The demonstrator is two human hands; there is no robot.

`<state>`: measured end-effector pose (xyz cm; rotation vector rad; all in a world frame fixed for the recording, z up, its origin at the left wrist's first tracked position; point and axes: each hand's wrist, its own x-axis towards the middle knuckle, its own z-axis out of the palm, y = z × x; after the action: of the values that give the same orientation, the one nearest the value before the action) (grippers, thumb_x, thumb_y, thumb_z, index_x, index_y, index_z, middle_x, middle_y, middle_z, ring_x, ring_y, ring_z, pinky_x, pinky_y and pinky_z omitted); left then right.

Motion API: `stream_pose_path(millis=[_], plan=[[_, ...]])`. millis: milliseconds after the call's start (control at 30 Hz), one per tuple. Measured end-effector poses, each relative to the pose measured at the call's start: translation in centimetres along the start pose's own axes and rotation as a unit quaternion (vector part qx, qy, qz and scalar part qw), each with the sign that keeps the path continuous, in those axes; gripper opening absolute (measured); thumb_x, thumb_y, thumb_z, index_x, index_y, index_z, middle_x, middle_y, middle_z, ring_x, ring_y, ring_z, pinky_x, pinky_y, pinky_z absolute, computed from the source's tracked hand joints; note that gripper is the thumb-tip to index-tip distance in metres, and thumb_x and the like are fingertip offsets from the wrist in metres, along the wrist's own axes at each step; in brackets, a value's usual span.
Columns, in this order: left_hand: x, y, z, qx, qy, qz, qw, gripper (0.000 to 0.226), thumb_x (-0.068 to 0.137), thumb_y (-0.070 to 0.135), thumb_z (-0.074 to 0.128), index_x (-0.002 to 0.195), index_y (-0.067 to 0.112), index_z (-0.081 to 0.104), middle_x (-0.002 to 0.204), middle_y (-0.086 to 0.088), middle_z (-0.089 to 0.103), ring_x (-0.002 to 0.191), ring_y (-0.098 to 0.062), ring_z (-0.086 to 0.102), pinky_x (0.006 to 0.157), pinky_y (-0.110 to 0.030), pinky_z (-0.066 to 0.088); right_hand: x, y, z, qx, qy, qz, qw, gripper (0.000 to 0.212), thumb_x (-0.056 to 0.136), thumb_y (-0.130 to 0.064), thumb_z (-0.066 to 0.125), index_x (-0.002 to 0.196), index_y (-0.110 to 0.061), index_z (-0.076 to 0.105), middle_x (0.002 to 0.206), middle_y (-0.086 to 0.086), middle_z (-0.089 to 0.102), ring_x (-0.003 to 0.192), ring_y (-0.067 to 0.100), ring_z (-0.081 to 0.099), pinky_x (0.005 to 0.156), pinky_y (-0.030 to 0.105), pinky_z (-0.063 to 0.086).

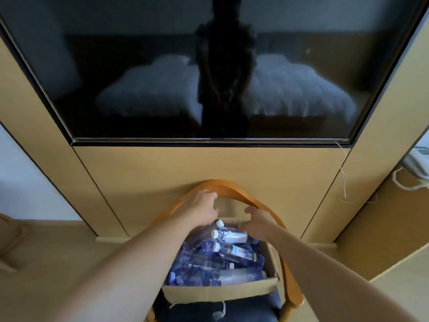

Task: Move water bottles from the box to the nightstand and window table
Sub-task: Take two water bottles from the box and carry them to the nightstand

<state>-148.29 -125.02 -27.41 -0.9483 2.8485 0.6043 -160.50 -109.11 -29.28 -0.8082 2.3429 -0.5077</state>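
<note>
Left hand (201,208): grip curled over the top rail of the wooden chair (234,190), grasping it. Right hand (257,220): fingers loosely bent above the far edge of the box (216,291), grip released, holding nothing. Water bottles (222,256): clear plastic, white caps, bluish labels, lying heaped on their sides inside the open cardboard box. Box sits on the chair's dark blue seat. Behind: tan wall panel, dark TV screen (209,66) reflecting two beds. Phone (415,161) on the bench at far right.
</note>
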Motion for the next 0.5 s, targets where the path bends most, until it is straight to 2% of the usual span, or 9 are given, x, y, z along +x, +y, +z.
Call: stream_pose_path(millis=[100, 167, 233, 267, 367, 433, 500], plan=[[3.9, -0.2, 1.2, 0.014, -0.033, -0.028, 0.999, 0.049, 0.098, 0.036, 0.058, 0.144, 0.02, 0.052, 0.148, -0.006, 0.049, 0.136, -0.028, 0.046, 0.112, -0.046, 0.041, 4.4, 2.0, 0.8, -0.02, -0.051, 0.01, 0.998, 0.051, 0.09, -0.037, 0.065, 0.138, -0.025, 0.053, 0.11, 0.001, 0.063, 0.093, 0.019, 0.067, 0.084, 0.039, 0.063], [6.0, 0.0, 2.4, 0.024, -0.05, -0.038, 0.998, 0.047, 0.099, 0.037, 0.057, 0.143, 0.022, 0.052, 0.148, -0.004, 0.049, 0.134, -0.026, 0.048, 0.109, -0.041, 0.042, 6.8, 3.3, 1.5, -0.033, -0.08, 0.02, 0.996, 0.044, 0.089, -0.035, 0.065, 0.132, -0.025, 0.057, 0.098, 0.001, 0.064, 0.097, 0.021, 0.065, 0.095, 0.041, 0.058], [7.7, 0.4, 3.8, 0.022, -0.075, -0.044, 0.996, 0.048, 0.1, 0.034, 0.056, 0.146, 0.023, 0.05, 0.152, -0.004, 0.045, 0.135, -0.027, 0.048, 0.106, -0.039, 0.042, 8.9, 4.4, 2.1, -0.043, -0.096, 0.018, 0.994, 0.047, 0.09, -0.034, 0.064, 0.135, -0.023, 0.059, 0.09, -0.002, 0.059, 0.095, 0.018, 0.064, 0.108, 0.041, 0.048], [8.4, 0.6, 4.6, 0.022, -0.087, -0.044, 0.995, 0.048, 0.1, 0.033, 0.056, 0.146, 0.022, 0.051, 0.152, -0.005, 0.045, 0.133, -0.028, 0.049, 0.106, -0.04, 0.044, 9.8, 4.9, 2.5, -0.044, -0.102, 0.018, 0.994, 0.05, 0.092, -0.034, 0.064, 0.14, -0.022, 0.057, 0.091, -0.003, 0.056, 0.091, 0.015, 0.062, 0.106, 0.038, 0.048], [10.3, 0.6, 7.0, 0.03, -0.111, -0.037, 0.993, 0.038, 0.098, 0.03, 0.055, 0.133, 0.017, 0.059, 0.134, -0.007, 0.057, 0.123, -0.03, 0.053, 0.099, -0.041, 0.048, 11.8, 6.1, 3.9, -0.011, -0.142, 0.048, 0.989, 0.055, 0.097, -0.028, 0.063, 0.148, -0.015, 0.047, 0.104, -0.001, 0.056, 0.088, 0.014, 0.064, 0.08, 0.031, 0.06], [11.4, 0.5, 8.7, 0.032, -0.13, -0.035, 0.99, 0.034, 0.097, 0.031, 0.055, 0.126, 0.014, 0.061, 0.127, -0.007, 0.059, 0.119, -0.029, 0.053, 0.096, -0.042, 0.048, 12.9, 6.9, 5.2, -0.004, -0.162, 0.057, 0.985, 0.048, 0.099, -0.026, 0.063, 0.144, -0.016, 0.049, 0.103, -0.001, 0.059, 0.089, 0.014, 0.067, 0.076, 0.03, 0.063], [12.4, 0.2, 10.8, 0.031, -0.154, -0.035, 0.987, 0.036, 0.096, 0.033, 0.055, 0.127, 0.017, 0.06, 0.128, -0.006, 0.059, 0.116, -0.028, 0.054, 0.094, -0.043, 0.049, 13.6, 7.8, 6.8, 0.001, -0.17, 0.068, 0.983, 0.049, 0.099, -0.028, 0.063, 0.144, -0.019, 0.048, 0.107, -0.001, 0.062, 0.088, 0.013, 0.066, 0.069, 0.025, 0.06]])
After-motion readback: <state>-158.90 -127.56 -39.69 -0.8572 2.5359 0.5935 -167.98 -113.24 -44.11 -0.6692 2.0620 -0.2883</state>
